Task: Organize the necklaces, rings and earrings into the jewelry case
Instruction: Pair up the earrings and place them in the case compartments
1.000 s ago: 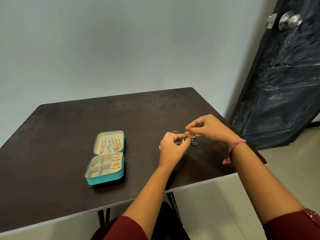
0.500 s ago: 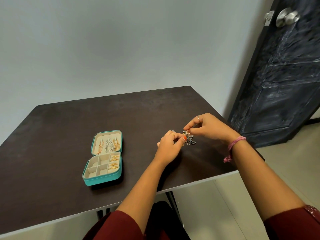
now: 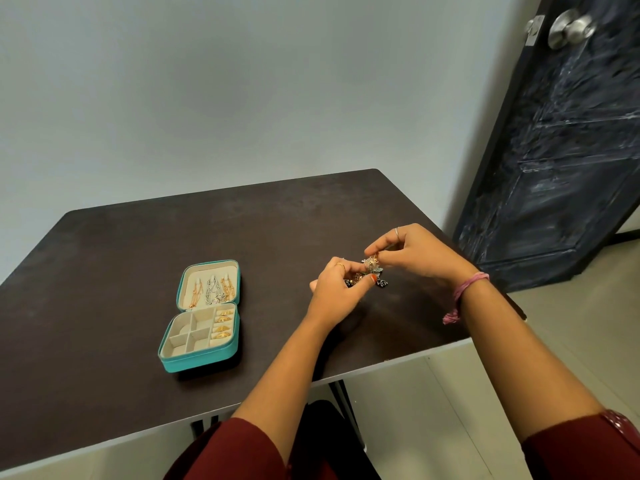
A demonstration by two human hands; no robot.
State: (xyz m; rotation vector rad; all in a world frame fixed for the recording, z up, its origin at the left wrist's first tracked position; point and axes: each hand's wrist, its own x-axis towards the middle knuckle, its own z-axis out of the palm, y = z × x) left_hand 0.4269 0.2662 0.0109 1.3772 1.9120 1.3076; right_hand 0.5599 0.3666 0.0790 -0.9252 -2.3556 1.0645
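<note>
A teal jewelry case (image 3: 199,356) lies open on the dark table (image 3: 104,271), left of my hands. Necklaces (image 3: 212,289) hang inside its lid, and gold rings (image 3: 222,324) fill the right-hand slots of its base. My left hand (image 3: 334,294) and my right hand (image 3: 412,252) meet above the table's right side, both pinching a small cluster of gold and silver earrings (image 3: 372,265). A few dark beaded pieces (image 3: 381,282) hang or lie just below the cluster, partly hidden by my left thumb.
A dark door (image 3: 561,150) with a metal knob (image 3: 568,27) stands at the right, close to the table's corner. A pale wall runs behind the table. The table's front edge (image 3: 398,362) lies under my forearms.
Both hands have lifted the earring cluster slightly and kept working it between their fingertips. The case has not moved.
</note>
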